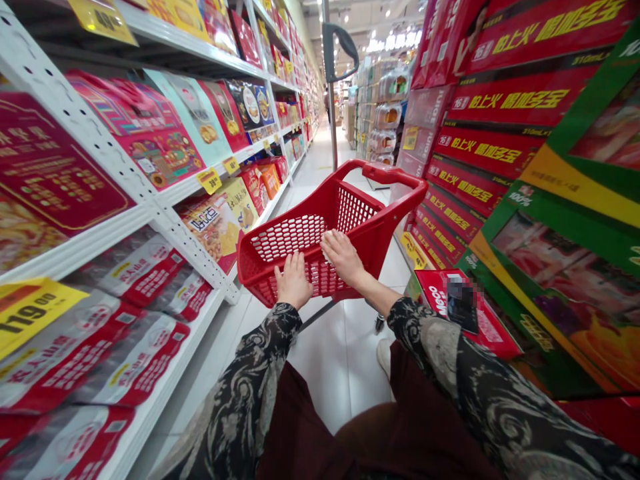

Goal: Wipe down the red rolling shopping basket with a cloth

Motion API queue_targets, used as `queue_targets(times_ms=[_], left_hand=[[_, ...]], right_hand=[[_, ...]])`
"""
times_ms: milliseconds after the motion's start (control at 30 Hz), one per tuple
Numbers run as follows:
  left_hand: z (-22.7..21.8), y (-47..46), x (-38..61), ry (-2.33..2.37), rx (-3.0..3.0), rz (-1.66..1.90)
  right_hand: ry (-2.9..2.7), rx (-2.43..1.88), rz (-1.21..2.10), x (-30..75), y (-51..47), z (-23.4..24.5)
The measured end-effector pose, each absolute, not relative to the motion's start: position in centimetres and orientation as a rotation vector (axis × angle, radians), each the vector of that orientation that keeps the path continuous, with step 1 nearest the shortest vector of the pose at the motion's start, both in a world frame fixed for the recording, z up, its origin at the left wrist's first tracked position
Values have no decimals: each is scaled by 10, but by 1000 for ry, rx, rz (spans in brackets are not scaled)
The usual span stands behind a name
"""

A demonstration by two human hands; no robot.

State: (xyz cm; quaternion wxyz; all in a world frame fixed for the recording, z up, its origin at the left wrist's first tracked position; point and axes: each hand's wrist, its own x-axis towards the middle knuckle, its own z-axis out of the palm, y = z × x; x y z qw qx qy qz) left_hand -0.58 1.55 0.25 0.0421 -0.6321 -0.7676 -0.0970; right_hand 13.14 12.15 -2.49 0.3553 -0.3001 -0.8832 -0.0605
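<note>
A red plastic shopping basket on wheels point(350, 213) stands in the aisle just in front of me, tilted, with nothing visible inside. My left hand point(293, 280) rests against the near wall of the basket, fingers stretched upward and holding nothing. My right hand point(343, 257) lies palm down on the basket's near rim, fingers flat and slightly apart. Both arms wear dark patterned sleeves. A grey handle on a metal pole point(333, 60) rises behind the basket.
White shelves point(150, 210) on the left carry red gift boxes and yellow price tags point(209, 180). Stacked red drink cartons point(480, 153) and green cartons point(575, 220) line the right. A red box point(470, 307) lies low on the right. The white tiled aisle point(335, 353) runs ahead.
</note>
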Motion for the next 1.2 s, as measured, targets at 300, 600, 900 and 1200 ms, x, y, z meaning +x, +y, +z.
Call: queue_targets(times_ms=[300,600,900,1200], left_hand=[[1,16,3,-2376,-1928,-294],[-2,11,20,-2245,-2101,-337],[-5,-2,-8,-2304,-2077,-459],[-17,-14,-46,-2358,-2026,-554]], right_hand=[[-2077,-967,-154,180,143,-13],[-2084,-874,7,130,98,-68],[-2208,-868,82,149,85,-102],[-2091,-590,34,124,69,-79]])
